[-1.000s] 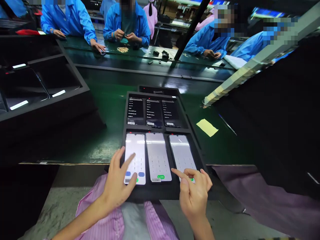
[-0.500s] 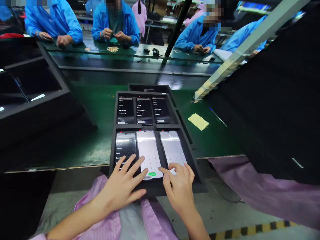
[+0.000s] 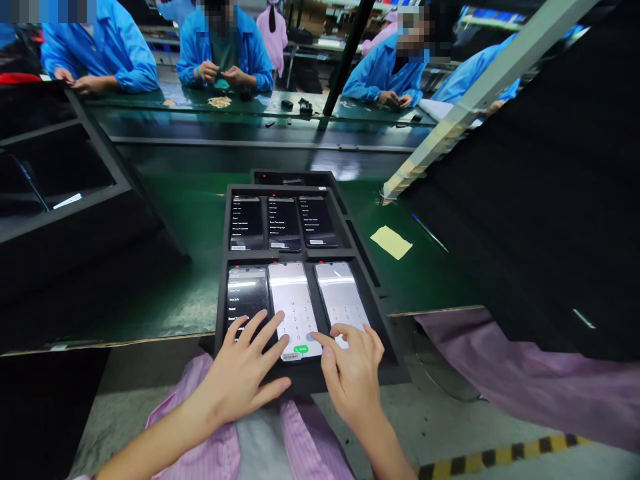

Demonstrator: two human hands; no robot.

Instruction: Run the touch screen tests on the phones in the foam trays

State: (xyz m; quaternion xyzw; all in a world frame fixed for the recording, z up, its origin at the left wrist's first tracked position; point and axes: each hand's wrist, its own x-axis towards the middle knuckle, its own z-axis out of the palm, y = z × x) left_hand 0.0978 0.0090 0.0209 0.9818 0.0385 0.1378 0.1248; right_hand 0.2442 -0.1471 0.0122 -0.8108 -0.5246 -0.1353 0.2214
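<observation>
Several smartphones lie face up in a black foam tray [image 3: 300, 381] on the bench. The front middle smartphone [image 3: 293, 293] shows a white dial pad with a green call button. My right hand [image 3: 353, 367] has its index fingertip at the lower right of that dial pad; its other fingers are loosely bent. My left hand [image 3: 245, 370] is spread, with fingertips at the left edge of the same phone and over the front left smartphone [image 3: 247, 287], which shows a dark menu. The front right smartphone [image 3: 340, 287], also with a white dial pad, is partly hidden by my right hand.
Another black tray [image 3: 295, 177] is beneath the first. A yellow paper note [image 3: 391, 242] and a pen [image 3: 430, 232] lie on the green bench [image 3: 175, 293] to the right. Dark panels flank both sides. Co-workers in blue sit across the bench behind a slanted post [image 3: 450, 127].
A few characters now show at the top of the middle phone's dial pad, and a key beside my right index fingertip is highlighted. The view has shifted slightly; both hands stay about in place.
</observation>
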